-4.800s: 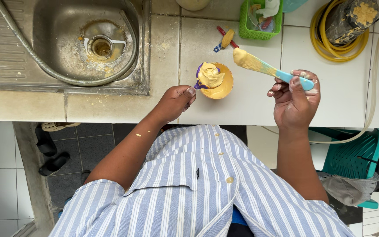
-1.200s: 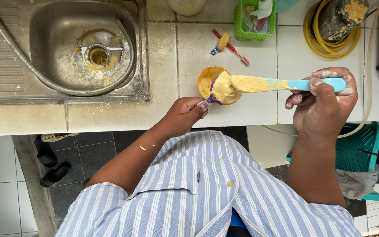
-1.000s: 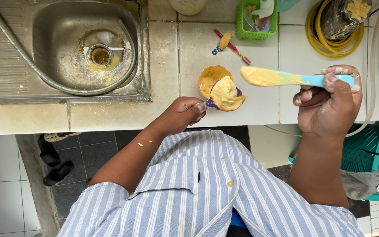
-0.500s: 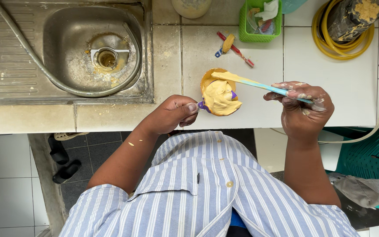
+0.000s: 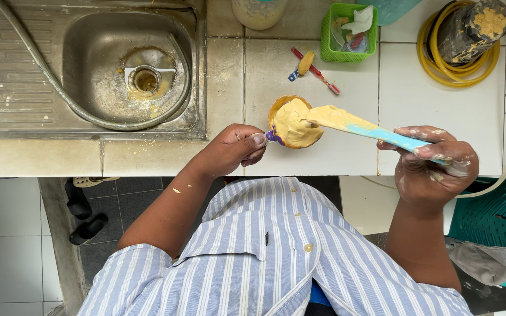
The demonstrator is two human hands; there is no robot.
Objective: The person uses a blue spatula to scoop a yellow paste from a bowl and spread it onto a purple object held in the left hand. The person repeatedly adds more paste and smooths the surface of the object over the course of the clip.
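Left hand (image 5: 233, 151) pinches the purple handle stub of a small round cup (image 5: 291, 121) between thumb and curled fingers; the cup stands on the white tiled counter (image 5: 352, 105), just right of the sink (image 5: 127, 70), and is heaped over the rim with thick yellow paste (image 5: 295, 124).

Right hand (image 5: 434, 164), smeared with paste, is closed around the pale blue handle of a spatula (image 5: 370, 129). The spatula's paste-coated blade reaches left from that hand and lies on top of the heap in the cup, touching it.

Beyond the cup, farther from the sink's front edge, a small red-and-blue tool (image 5: 313, 69) daubed with paste lies on the tiles. A green basket (image 5: 329, 44) with small items stands beyond that. Well right of the sink, a coiled yellow hose (image 5: 440, 67) encircles a dark, paste-stained container (image 5: 469, 26).

A grey hose (image 5: 60, 93) curves through the sink basin, around the drain (image 5: 146, 80). Paste residue surrounds the drain.
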